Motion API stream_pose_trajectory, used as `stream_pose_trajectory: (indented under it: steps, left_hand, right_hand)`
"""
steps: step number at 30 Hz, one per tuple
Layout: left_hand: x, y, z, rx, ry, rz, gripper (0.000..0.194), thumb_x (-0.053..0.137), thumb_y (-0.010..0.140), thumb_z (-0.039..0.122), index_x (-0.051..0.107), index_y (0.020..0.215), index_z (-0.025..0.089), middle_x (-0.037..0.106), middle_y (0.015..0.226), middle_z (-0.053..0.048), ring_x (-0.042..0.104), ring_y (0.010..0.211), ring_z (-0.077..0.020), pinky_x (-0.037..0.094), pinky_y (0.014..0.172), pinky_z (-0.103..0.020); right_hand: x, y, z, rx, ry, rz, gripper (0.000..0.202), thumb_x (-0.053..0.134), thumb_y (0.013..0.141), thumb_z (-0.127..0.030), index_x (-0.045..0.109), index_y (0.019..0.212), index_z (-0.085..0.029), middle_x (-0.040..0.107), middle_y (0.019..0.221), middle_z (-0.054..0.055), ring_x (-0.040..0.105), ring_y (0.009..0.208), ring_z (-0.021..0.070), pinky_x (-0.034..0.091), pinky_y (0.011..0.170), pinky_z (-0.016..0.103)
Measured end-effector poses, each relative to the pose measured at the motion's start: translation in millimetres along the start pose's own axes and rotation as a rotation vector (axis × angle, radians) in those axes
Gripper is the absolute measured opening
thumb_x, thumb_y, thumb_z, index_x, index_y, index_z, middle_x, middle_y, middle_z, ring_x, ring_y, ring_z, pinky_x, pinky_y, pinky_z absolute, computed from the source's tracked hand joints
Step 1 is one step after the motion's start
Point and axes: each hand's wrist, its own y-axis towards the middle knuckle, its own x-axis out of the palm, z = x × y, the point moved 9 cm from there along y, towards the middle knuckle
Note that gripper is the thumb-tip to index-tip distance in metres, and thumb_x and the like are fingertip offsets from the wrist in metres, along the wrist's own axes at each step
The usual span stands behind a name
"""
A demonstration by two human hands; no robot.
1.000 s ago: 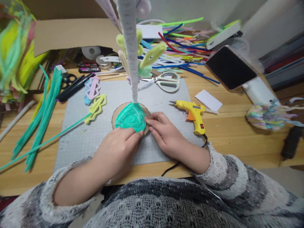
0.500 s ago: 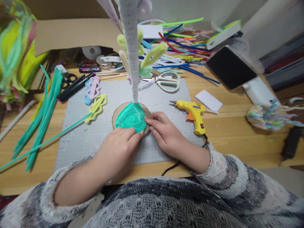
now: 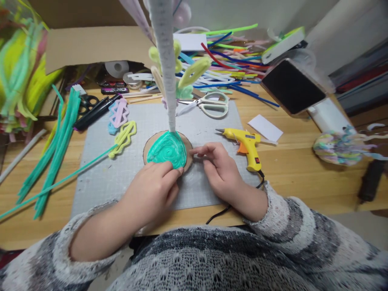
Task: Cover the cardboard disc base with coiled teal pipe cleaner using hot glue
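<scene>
One green coil (image 3: 167, 150) is held by the pressed-together left hand (image 3: 153, 188), the right hand (image 3: 222, 171) spread.

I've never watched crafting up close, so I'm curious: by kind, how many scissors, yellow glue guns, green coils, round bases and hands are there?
Scissors: 2, one pale-handled, one black-handled
Yellow glue gun: 1
Green coil: 1
Round base: 1
Hands: 2, left hand and right hand
Total: 7
</scene>
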Motion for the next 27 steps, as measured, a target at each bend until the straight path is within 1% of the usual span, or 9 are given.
stream_pose_trajectory:
  steps: [2, 5, 10, 15, 17, 21, 22, 24, 27]
  left_hand:
    - [-2.2, 0.2, -0.4, 0.002, -0.014, 0.024, 0.025, 0.044, 0.09, 0.015, 0.068, 0.094, 0.011, 0.06, 0.073, -0.007, 0.054, 0.067, -0.0208, 0.041, 0.059, -0.034]
    - [-4.2, 0.5, -2.2, -0.001, -0.046, 0.05, 0.025, 0.044, 0.089, 0.014, 0.069, 0.093, 0.011, 0.061, 0.075, -0.008, 0.055, 0.068, -0.0214, 0.042, 0.059, -0.034]
    - [-1.2, 1.6, -7.1, -0.03, -0.107, 0.028, 0.024, 0.046, 0.088, 0.013, 0.069, 0.094, 0.011, 0.061, 0.075, -0.007, 0.057, 0.07, -0.0218, 0.043, 0.061, -0.034]
    - [-0.4, 1.5, -7.4, -0.028, -0.123, 0.024, 0.023, 0.045, 0.088, 0.012, 0.068, 0.092, 0.012, 0.06, 0.074, -0.006, 0.055, 0.068, -0.0203, 0.041, 0.061, -0.033]
    - [-0.4, 1.4, -7.7, -0.032, -0.121, 0.022, 0.023, 0.045, 0.088, 0.012, 0.068, 0.092, 0.012, 0.06, 0.074, -0.006, 0.055, 0.068, -0.0201, 0.041, 0.061, -0.033]
    - [0.4, 1.1, -8.4, -0.04, -0.114, 0.008, 0.023, 0.044, 0.088, 0.012, 0.067, 0.091, 0.013, 0.059, 0.073, -0.005, 0.054, 0.068, -0.0194, 0.041, 0.061, -0.033]
    - [0.5, 1.0, -8.5, -0.041, -0.114, 0.007, 0.023, 0.044, 0.088, 0.012, 0.067, 0.091, 0.013, 0.059, 0.073, -0.005, 0.054, 0.068, -0.0193, 0.041, 0.061, -0.032]
    - [0.6, 1.0, -8.8, -0.043, -0.113, 0.007, 0.023, 0.044, 0.088, 0.012, 0.067, 0.09, 0.013, 0.059, 0.074, -0.005, 0.054, 0.069, -0.019, 0.041, 0.062, -0.032]
    - [1.0, 1.1, -8.8, -0.043, -0.112, 0.004, 0.022, 0.044, 0.089, 0.013, 0.066, 0.089, 0.014, 0.059, 0.073, -0.005, 0.053, 0.068, -0.018, 0.041, 0.061, -0.031]
  right_hand:
    - [-0.9, -0.4, -5.5, -0.034, -0.092, 0.008, 0.029, 0.041, 0.083, -0.006, 0.046, 0.103, -0.025, 0.068, 0.106, 0.006, 0.06, 0.1, 0.0224, 0.043, 0.089, 0.046]
    - [2.5, 0.3, -8.6, -0.052, -0.174, -0.026, 0.029, 0.04, 0.08, -0.005, 0.044, 0.101, -0.026, 0.071, 0.109, 0.005, 0.06, 0.099, 0.0231, 0.039, 0.089, 0.047]
    - [7.5, 1.1, -10.1, -0.089, -0.215, -0.064, 0.032, 0.04, 0.079, -0.005, 0.042, 0.103, -0.026, 0.07, 0.109, 0.005, 0.06, 0.099, 0.0232, 0.037, 0.087, 0.045]
    - [15.8, -0.3, -18.3, -0.221, -0.307, -0.135, 0.037, 0.043, 0.075, -0.005, 0.043, 0.106, -0.025, 0.069, 0.107, 0.006, 0.06, 0.098, 0.024, 0.034, 0.09, 0.047]
    - [14.3, 0.0, -17.8, -0.204, -0.302, -0.122, 0.037, 0.043, 0.076, -0.005, 0.043, 0.106, -0.025, 0.069, 0.106, 0.005, 0.06, 0.098, 0.0237, 0.033, 0.092, 0.047]
    - [2.0, 1.3, -14.3, -0.119, -0.232, 0.016, 0.037, 0.04, 0.078, -0.003, 0.039, 0.105, -0.027, 0.069, 0.113, 0.005, 0.06, 0.1, 0.0237, 0.034, 0.089, 0.046]
    - [2.4, 1.4, -14.8, -0.124, -0.229, 0.018, 0.037, 0.041, 0.077, -0.003, 0.038, 0.105, -0.027, 0.069, 0.116, 0.005, 0.059, 0.1, 0.0238, 0.033, 0.089, 0.046]
    - [7.4, 2.0, -14.9, -0.141, -0.233, -0.023, 0.038, 0.041, 0.076, -0.002, 0.038, 0.105, -0.027, 0.069, 0.119, 0.004, 0.059, 0.099, 0.0238, 0.032, 0.088, 0.046]
    - [14.4, 2.6, -11.6, -0.139, -0.25, -0.089, 0.039, 0.041, 0.074, -0.002, 0.039, 0.105, -0.027, 0.069, 0.118, 0.005, 0.058, 0.098, 0.0241, 0.031, 0.087, 0.046]
